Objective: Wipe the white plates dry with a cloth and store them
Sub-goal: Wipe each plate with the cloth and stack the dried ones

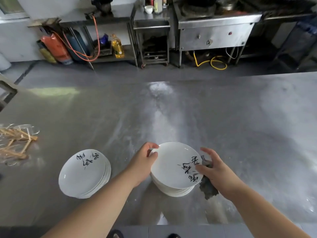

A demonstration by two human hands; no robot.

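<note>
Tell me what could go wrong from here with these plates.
1. The left hand pinches the top plate only at its rim, tilted above the right stack; it may slip and chip.
2. The right hand holds the cloth at the plate's opposite edge; a hard wipe could push it out of that grip.
3. The left stack looks staggered; more plates added there might slide.

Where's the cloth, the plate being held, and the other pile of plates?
dark cloth (208, 189): head view, on its crumpled lower part.
held plate (171, 167): head view, on its bare white middle.
left stack of plates (80, 176): head view, on the white middle of its uppermost dish.
</note>
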